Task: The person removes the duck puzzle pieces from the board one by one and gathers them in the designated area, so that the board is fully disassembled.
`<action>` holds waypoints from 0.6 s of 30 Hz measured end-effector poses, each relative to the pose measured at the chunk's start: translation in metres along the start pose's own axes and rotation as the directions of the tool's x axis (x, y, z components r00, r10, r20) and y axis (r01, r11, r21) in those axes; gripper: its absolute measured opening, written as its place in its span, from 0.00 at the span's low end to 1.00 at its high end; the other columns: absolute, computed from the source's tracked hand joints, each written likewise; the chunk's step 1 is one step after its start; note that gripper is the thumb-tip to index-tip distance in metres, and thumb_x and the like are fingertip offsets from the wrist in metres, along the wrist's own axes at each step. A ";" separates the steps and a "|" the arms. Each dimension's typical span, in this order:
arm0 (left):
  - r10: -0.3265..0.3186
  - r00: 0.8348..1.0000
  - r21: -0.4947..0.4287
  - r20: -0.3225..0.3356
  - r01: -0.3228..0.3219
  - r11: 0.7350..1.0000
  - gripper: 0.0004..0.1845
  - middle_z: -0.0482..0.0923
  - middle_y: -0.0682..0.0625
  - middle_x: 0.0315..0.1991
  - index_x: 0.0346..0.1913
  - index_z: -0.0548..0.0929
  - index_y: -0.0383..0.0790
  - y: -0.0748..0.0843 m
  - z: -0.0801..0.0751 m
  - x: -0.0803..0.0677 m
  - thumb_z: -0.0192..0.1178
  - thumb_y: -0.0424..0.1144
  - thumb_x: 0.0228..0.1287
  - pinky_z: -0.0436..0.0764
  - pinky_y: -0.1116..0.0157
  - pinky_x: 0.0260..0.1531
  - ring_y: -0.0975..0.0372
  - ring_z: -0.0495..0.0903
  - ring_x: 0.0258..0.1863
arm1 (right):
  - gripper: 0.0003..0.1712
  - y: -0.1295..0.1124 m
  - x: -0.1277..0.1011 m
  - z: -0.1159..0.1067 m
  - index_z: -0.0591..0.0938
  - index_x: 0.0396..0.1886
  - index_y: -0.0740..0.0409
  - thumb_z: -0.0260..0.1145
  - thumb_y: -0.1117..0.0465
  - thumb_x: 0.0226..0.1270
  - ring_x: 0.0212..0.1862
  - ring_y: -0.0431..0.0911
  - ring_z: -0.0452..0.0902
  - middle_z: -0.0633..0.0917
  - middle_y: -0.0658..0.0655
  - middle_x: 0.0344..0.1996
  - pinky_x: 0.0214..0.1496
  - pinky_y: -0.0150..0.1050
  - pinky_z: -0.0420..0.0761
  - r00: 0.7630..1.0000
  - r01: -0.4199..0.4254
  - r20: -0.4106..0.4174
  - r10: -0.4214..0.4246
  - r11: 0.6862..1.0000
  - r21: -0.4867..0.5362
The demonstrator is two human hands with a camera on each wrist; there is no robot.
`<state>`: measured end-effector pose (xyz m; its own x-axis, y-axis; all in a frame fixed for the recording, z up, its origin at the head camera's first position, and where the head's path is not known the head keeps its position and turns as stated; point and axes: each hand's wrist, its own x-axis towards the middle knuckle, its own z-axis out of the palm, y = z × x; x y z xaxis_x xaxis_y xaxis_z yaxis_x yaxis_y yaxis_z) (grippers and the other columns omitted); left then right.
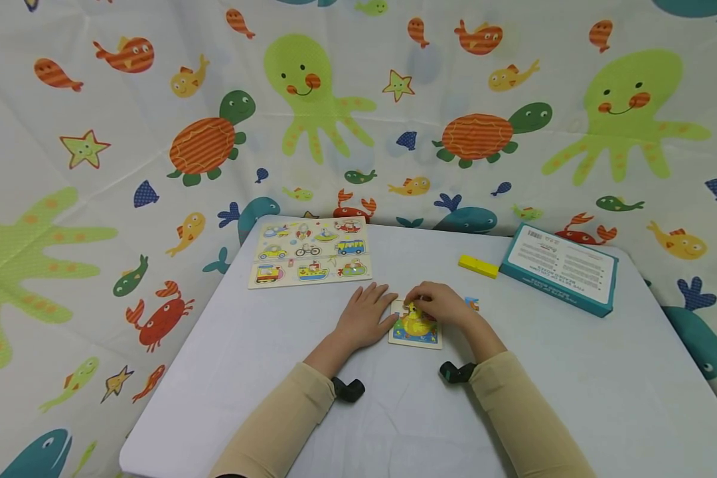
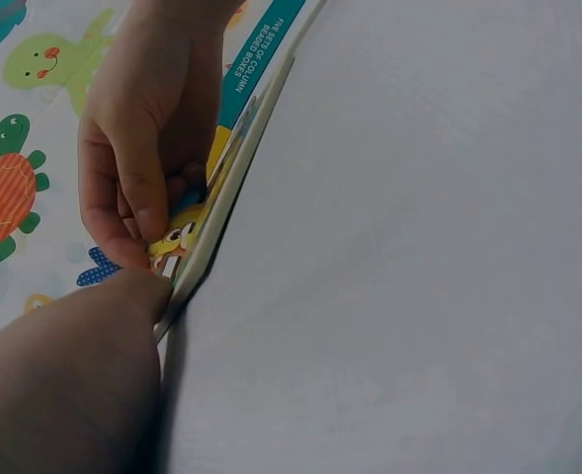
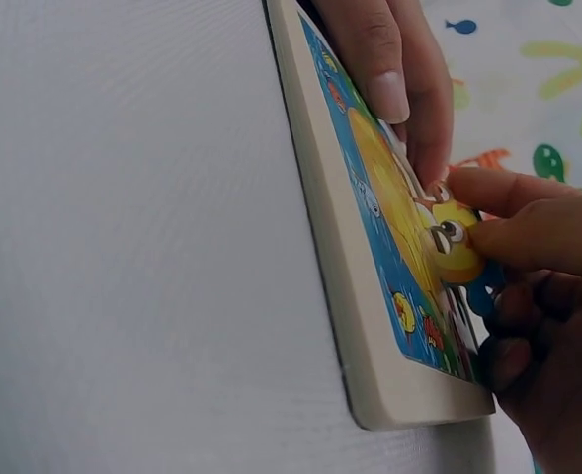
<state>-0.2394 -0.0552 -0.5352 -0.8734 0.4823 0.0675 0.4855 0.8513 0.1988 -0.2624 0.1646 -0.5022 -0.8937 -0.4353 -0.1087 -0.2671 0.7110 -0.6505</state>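
Observation:
A small wooden puzzle board [image 1: 415, 330] with a yellow duck picture lies flat on the white table [image 1: 394, 425]. My left hand [image 1: 375, 307] rests beside it with straight fingers, whose tips [image 3: 389, 74] lie on the board's left edge and face. At the board's far end, my right hand [image 1: 423, 307] curls over it, and its fingertips [image 3: 528, 237] pinch the duck-head piece [image 3: 456, 244] against the board [image 3: 370, 257]. In the left wrist view the right hand [image 2: 137, 158] holds that piece [image 2: 177, 237] at the board's rim [image 2: 221, 212].
A small blue piece [image 1: 472, 303] lies just right of my right hand. Farther back are a yellow block [image 1: 478, 266], a teal box [image 1: 558, 269] and a vehicle puzzle board [image 1: 309, 252]. A sea-creature cloth backs the table.

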 end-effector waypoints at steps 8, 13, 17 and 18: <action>0.001 1.000 0.009 0.009 -0.001 1.000 0.30 0.54 0.54 0.71 0.68 0.59 0.61 0.000 -0.001 -0.001 0.38 0.64 0.65 0.47 0.50 0.71 0.56 0.46 0.73 | 0.12 0.006 0.001 0.001 0.81 0.37 0.32 0.57 0.58 0.67 0.37 0.42 0.72 0.79 0.40 0.37 0.43 0.36 0.74 1.000 0.016 -0.022 -0.016 1.000 -0.008; 0.031 0.998 -0.030 -0.060 -0.033 0.999 0.27 0.57 0.53 0.69 0.64 0.66 0.59 -0.001 -0.001 -0.002 0.42 0.62 0.65 0.51 0.50 0.70 0.55 0.50 0.72 | 0.12 0.006 0.002 0.001 0.81 0.37 0.32 0.57 0.58 0.67 0.37 0.42 0.72 0.80 0.40 0.38 0.43 0.35 0.74 1.000 0.019 -0.008 -0.019 1.000 -0.005; 0.125 0.986 -0.082 -0.109 -0.134 0.988 0.21 0.60 0.56 0.67 0.58 0.72 0.65 -0.004 0.000 -0.003 0.45 0.61 0.65 0.53 0.50 0.69 0.56 0.53 0.71 | 0.12 0.005 0.002 0.000 0.81 0.38 0.33 0.56 0.59 0.67 0.38 0.42 0.72 0.80 0.41 0.38 0.44 0.37 0.75 1.000 0.018 0.001 -0.018 1.000 -0.003; 0.153 0.983 -0.084 -0.101 -0.162 0.983 0.20 0.59 0.57 0.68 0.58 0.72 0.68 -0.005 0.001 -0.004 0.44 0.61 0.65 0.52 0.49 0.69 0.57 0.53 0.71 | 0.12 0.005 0.002 -0.001 0.81 0.38 0.33 0.56 0.59 0.67 0.38 0.42 0.73 0.80 0.41 0.38 0.45 0.37 0.75 1.000 0.018 0.003 -0.018 1.000 -0.003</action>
<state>-0.2384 -0.0607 -0.5375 -0.7880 0.5838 0.1956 0.6156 0.7414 0.2670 -0.2661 0.1674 -0.5052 -0.8875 -0.4501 -0.0992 -0.2847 0.7045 -0.6501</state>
